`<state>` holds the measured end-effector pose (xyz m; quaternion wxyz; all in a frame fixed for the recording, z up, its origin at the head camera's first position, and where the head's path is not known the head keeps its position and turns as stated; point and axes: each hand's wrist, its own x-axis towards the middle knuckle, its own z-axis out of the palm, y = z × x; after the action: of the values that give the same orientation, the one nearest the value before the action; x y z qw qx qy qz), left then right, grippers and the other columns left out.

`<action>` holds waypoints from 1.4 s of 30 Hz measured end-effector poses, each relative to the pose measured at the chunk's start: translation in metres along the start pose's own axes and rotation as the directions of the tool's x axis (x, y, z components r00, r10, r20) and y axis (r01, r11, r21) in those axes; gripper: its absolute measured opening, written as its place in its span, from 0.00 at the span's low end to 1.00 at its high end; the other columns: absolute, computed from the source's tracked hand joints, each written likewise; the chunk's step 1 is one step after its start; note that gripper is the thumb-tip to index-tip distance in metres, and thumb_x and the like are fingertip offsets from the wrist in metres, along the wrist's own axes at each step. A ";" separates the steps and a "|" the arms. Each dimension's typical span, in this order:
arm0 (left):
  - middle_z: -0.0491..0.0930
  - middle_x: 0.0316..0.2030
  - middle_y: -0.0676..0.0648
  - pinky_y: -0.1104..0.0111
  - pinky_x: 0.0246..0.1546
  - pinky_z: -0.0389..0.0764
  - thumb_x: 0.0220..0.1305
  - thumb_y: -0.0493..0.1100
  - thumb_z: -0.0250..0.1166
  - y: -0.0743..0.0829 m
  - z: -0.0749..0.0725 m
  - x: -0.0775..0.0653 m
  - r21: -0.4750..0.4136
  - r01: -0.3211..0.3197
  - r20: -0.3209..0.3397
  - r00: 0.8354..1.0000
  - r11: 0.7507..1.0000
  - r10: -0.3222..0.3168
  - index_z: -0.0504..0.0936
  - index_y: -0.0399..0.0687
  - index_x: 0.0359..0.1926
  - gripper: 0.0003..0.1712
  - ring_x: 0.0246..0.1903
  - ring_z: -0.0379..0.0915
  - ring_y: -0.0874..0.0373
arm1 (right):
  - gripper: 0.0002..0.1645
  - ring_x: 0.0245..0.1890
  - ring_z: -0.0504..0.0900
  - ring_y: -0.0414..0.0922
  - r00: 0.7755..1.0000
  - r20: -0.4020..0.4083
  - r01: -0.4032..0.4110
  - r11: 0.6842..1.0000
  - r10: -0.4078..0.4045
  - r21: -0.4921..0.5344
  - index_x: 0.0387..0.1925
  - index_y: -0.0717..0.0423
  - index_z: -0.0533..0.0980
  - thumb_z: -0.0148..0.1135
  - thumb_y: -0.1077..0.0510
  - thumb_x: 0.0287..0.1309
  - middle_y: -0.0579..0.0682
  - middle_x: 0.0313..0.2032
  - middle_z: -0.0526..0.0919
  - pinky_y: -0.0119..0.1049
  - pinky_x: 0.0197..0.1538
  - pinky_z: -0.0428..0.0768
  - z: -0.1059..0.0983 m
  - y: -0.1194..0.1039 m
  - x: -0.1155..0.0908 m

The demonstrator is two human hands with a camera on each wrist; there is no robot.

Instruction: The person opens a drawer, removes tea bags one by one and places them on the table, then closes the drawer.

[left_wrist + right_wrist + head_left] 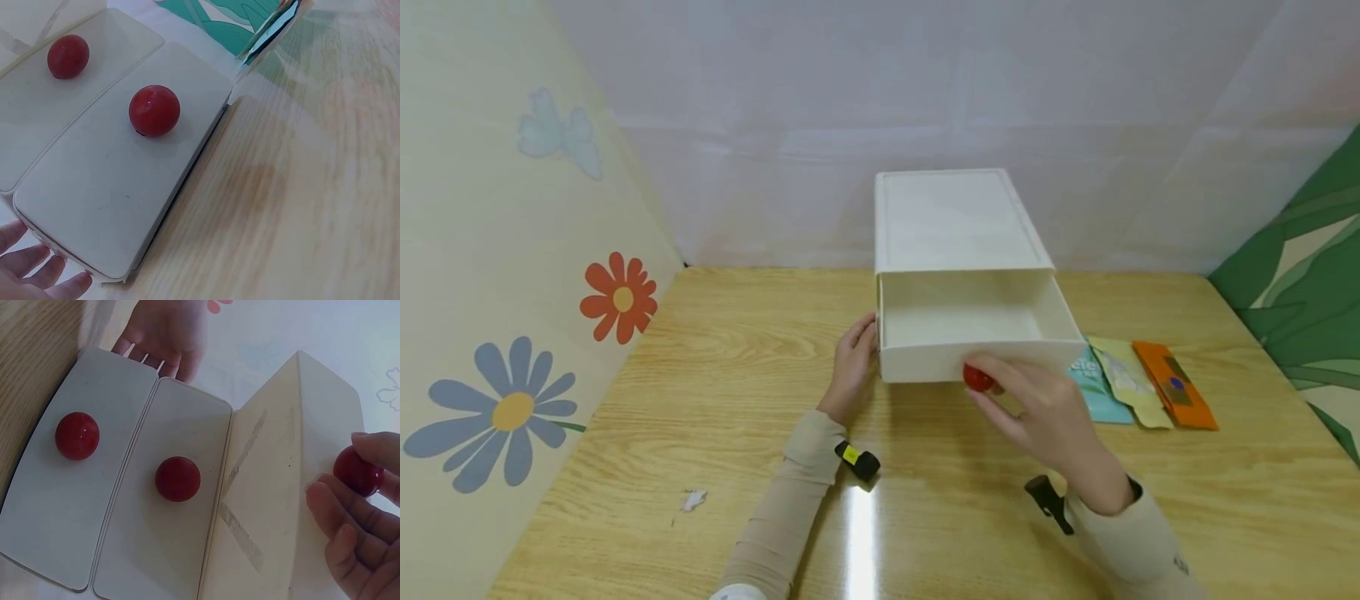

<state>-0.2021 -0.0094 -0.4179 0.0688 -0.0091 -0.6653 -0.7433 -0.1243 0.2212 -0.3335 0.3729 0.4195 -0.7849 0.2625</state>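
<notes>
A white drawer cabinet [958,221] stands on the wooden table, with its top drawer [917,364] pulled out towards me. My right hand [1048,412] pinches the round red knob [977,378] on that drawer's front between thumb and fingers; the right wrist view shows the same knob [358,470] in its grip. With fingers extended, my left hand [850,367] rests against the cabinet's left side, its fingertips at the edge in the left wrist view. Below, two drawers are pushed in, each with a red knob, the lower one [154,110] and the middle one [68,56].
Right of the cabinet lie a teal packet [1101,387], a pale yellow packet [1129,379] and an orange packet [1176,386]. A white sheet [775,150] hangs behind the table. Flower-painted [512,412] and leaf-painted [1315,283] panels flank it.
</notes>
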 end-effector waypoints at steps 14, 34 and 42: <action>0.67 0.57 0.33 0.63 0.54 0.71 0.69 0.36 0.45 -0.003 0.003 -0.001 -0.021 -0.018 -0.040 0.999 1.000 0.017 0.65 0.26 0.58 0.21 0.55 0.66 0.46 | 0.25 0.19 0.78 0.45 1.000 -0.002 -0.011 1.000 0.011 0.003 0.39 0.63 0.77 0.46 0.45 0.65 0.55 0.26 0.82 0.37 0.20 0.76 0.004 0.006 0.001; 0.66 0.58 0.34 0.63 0.55 0.70 0.70 0.37 0.45 -0.004 0.002 0.000 -0.032 0.022 -0.026 0.999 0.999 -0.022 0.64 0.27 0.59 0.21 0.55 0.66 0.47 | 0.25 0.17 0.77 0.44 1.000 -0.011 0.007 1.000 -0.007 -0.008 0.38 0.64 0.77 0.46 0.45 0.65 0.53 0.21 0.81 0.35 0.17 0.73 0.013 0.017 0.008; 0.66 0.57 0.32 0.62 0.55 0.69 0.69 0.35 0.46 0.006 0.003 -0.004 -0.031 0.025 -0.035 0.999 0.999 -0.027 0.64 0.26 0.59 0.21 0.55 0.65 0.45 | 0.24 0.17 0.77 0.45 1.000 -0.004 -0.003 1.000 0.003 -0.014 0.40 0.63 0.77 0.47 0.46 0.64 0.54 0.22 0.81 0.35 0.17 0.74 0.015 0.020 0.010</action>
<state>-0.1979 -0.0065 -0.4120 0.0708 0.0118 -0.6525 -0.7544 -0.1508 0.2162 -0.3361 0.3771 0.4152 -0.7866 0.2583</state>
